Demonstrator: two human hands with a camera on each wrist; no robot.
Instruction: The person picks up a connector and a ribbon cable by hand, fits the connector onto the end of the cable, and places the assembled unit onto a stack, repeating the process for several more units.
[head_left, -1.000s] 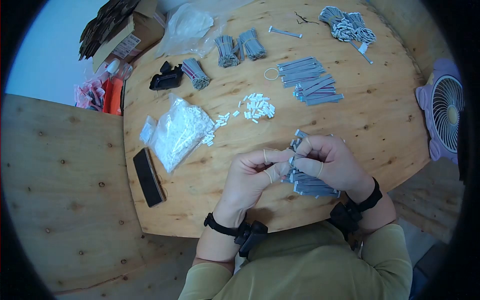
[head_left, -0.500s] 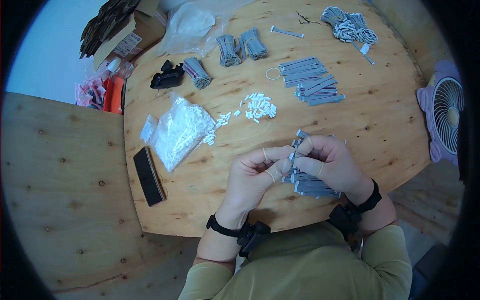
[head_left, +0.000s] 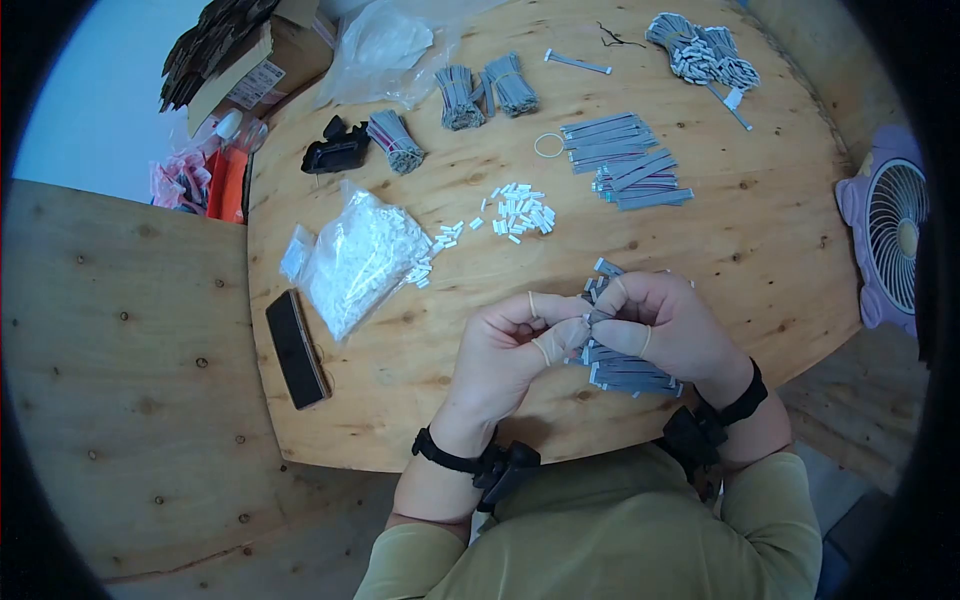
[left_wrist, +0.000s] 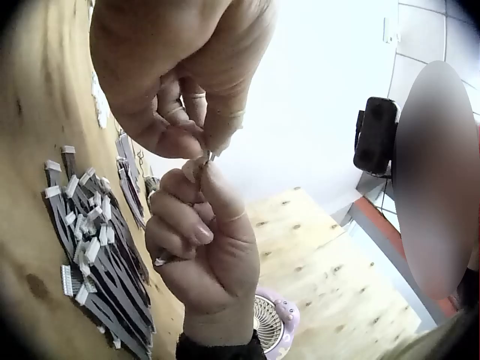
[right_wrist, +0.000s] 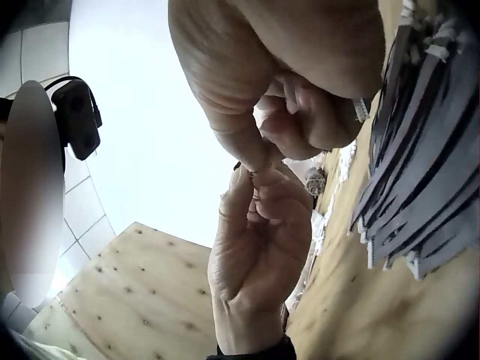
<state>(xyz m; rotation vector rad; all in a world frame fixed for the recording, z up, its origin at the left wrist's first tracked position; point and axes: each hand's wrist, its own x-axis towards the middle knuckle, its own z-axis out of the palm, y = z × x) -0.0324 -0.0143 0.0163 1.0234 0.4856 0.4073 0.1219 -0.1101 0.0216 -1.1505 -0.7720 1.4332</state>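
Observation:
Both hands meet fingertip to fingertip above the table's near side. The left hand (head_left: 510,345) pinches a small connector piece between thumb and index finger, mostly hidden by the fingertips. Thumb and forefinger of the right hand (head_left: 665,320) pinch the same small piece from the other side; in the right wrist view a white connector end (right_wrist: 361,110) shows beside its curled fingers. Under and beside the right hand lies a pile of grey ribbon cables (head_left: 632,372) with white ends, spread out in the left wrist view (left_wrist: 112,262). Finger covers are on several fingertips.
Loose white connectors (head_left: 522,212) lie beyond the hands, beside a clear bag of them (head_left: 362,262). A phone (head_left: 297,350) is at the left. Farther back are flat cables (head_left: 625,165), tied bundles (head_left: 513,85) and a black holder (head_left: 336,150). A fan (head_left: 890,230) stands right.
The fingertips have shifted slightly around the small piece, and the left thumb now covers more of it. Both hands otherwise stay in place.

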